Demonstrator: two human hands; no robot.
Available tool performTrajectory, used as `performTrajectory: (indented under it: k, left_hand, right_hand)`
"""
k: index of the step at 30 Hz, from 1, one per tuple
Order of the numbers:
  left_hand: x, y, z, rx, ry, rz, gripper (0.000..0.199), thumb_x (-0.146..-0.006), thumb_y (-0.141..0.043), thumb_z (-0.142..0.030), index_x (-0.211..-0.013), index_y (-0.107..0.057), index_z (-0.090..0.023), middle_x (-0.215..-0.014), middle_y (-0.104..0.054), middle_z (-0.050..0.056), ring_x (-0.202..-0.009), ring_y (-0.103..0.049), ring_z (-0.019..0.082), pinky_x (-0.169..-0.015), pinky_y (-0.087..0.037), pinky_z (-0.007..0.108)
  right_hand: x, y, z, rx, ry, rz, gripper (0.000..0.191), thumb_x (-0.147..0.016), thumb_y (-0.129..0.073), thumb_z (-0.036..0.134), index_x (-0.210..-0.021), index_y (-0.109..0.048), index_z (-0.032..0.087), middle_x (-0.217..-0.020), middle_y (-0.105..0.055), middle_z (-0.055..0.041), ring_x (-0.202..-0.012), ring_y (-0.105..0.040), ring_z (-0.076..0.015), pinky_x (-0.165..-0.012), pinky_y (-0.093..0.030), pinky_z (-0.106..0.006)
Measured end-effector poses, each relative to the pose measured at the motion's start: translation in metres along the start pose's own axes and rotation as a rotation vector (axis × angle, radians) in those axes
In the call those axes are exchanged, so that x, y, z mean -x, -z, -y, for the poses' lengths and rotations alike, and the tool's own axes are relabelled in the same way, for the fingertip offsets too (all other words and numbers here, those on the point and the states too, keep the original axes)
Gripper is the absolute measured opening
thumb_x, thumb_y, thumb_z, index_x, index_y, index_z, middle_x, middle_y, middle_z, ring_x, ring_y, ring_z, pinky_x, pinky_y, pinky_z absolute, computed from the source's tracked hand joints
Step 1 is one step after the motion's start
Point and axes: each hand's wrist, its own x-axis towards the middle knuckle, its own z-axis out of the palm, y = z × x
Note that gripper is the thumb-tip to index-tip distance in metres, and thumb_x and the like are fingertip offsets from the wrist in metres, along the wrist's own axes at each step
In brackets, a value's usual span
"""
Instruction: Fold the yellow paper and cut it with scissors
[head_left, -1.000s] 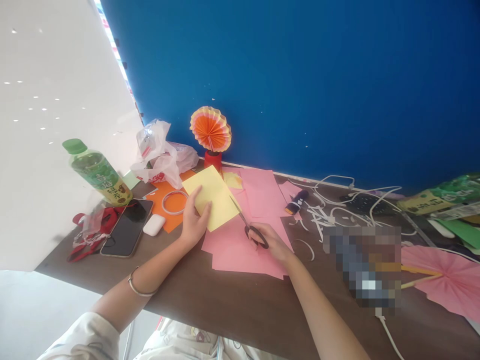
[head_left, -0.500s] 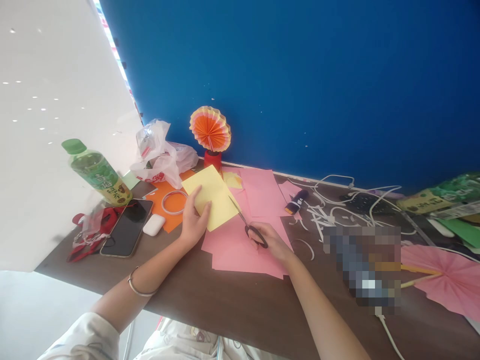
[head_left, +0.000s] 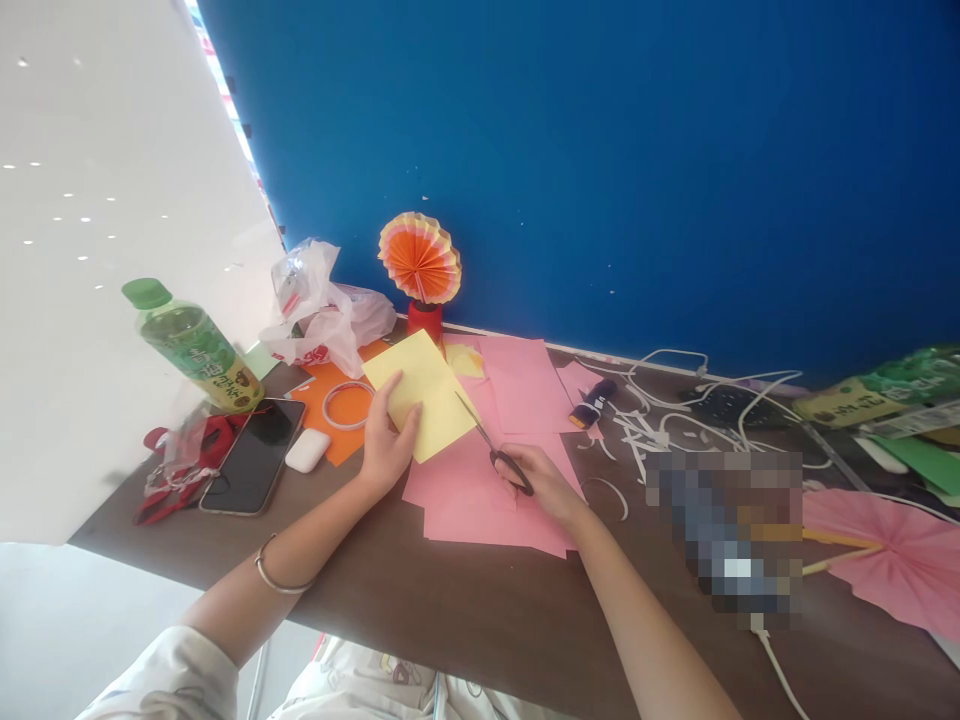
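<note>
My left hand (head_left: 390, 440) grips a square of yellow paper (head_left: 431, 395) by its lower left side, thumb on top. In my right hand (head_left: 536, 480) is a pair of scissors (head_left: 487, 435) with black handles, fingers through the loops. The blades point up and left, and their tips are at the right edge of the yellow paper. Whether the blades are parted is too small to tell. Beneath both hands lie overlapping sheets of pink paper (head_left: 495, 515) on the dark table (head_left: 360, 590).
Left are a green-capped bottle (head_left: 199, 345), a phone (head_left: 255, 455), a white case (head_left: 307, 450), a tape ring (head_left: 349, 405) on orange paper and a plastic bag (head_left: 322, 310). Behind stands an orange paper fan (head_left: 420, 258). Right are a glue stick (head_left: 592, 403), paper scraps, white cables and a pink fan (head_left: 892, 550).
Almost nothing differs. Both hands, the yellow paper and the scissors keep their places, apart from a very slight shift of the view.
</note>
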Motion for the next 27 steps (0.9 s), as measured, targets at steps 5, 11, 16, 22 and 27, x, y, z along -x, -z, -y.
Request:
performTrajectory:
  k: [5, 11, 16, 22, 27]
  left_hand:
    - [0.0022, -0.0011, 0.0005, -0.006, -0.051, 0.005, 0.046, -0.084, -0.051, -0.037, -0.126, -0.042, -0.020, -0.122, -0.053, 0.012, -0.113, -0.051, 0.023, -0.094, -0.043, 0.039]
    - [0.0093, -0.0025, -0.0014, -0.048, -0.165, 0.004, 0.043, -0.083, -0.053, -0.036, -0.122, -0.047, -0.019, -0.111, -0.058, 0.012, -0.107, -0.054, 0.024, -0.091, -0.045, 0.040]
    - [0.0095, -0.0024, 0.0003, -0.021, -0.159, 0.011, 0.046, -0.083, -0.053, -0.035, -0.126, -0.043, -0.019, -0.111, -0.059, 0.012, -0.098, -0.059, 0.021, -0.089, -0.046, 0.038]
    - [0.0088, -0.0028, 0.0008, 0.022, -0.142, 0.021, 0.047, -0.083, -0.053, -0.033, -0.127, -0.041, -0.021, -0.118, -0.055, 0.011, -0.112, -0.053, 0.022, -0.093, -0.044, 0.036]
    - [0.0089, -0.0029, 0.0014, 0.020, -0.131, 0.034, 0.047, -0.083, -0.053, -0.032, -0.128, -0.040, -0.020, -0.119, -0.055, 0.012, -0.115, -0.050, 0.022, -0.093, -0.044, 0.036]
  right_hand:
    - [0.0016, 0.0003, 0.0039, -0.005, 0.017, 0.032, 0.034, -0.078, -0.056, 0.044, -0.059, -0.042, 0.019, -0.047, -0.042, 0.0050, -0.043, -0.036, -0.0079, -0.044, -0.027, -0.024]
    - [0.0037, 0.0010, 0.0094, -0.008, 0.085, 0.069, 0.035, -0.080, -0.051, 0.046, -0.061, -0.046, 0.018, -0.050, -0.044, 0.0026, -0.048, -0.044, -0.0108, -0.047, -0.032, -0.025]
    - [0.0042, 0.0013, 0.0086, 0.003, 0.081, 0.067, 0.034, -0.081, -0.050, 0.046, -0.063, -0.048, 0.018, -0.051, -0.043, 0.0023, -0.050, -0.043, -0.0112, -0.046, -0.033, -0.024]
    - [0.0035, 0.0036, 0.0043, 0.003, 0.079, 0.080, 0.033, -0.082, -0.050, 0.045, -0.063, -0.048, 0.018, -0.051, -0.043, 0.0021, -0.052, -0.043, -0.0119, -0.048, -0.033, -0.025]
    - [0.0027, 0.0050, 0.0036, -0.010, 0.067, 0.082, 0.034, -0.081, -0.050, 0.045, -0.061, -0.046, 0.018, -0.050, -0.041, 0.0023, -0.051, -0.042, -0.0122, -0.046, -0.032, -0.024]
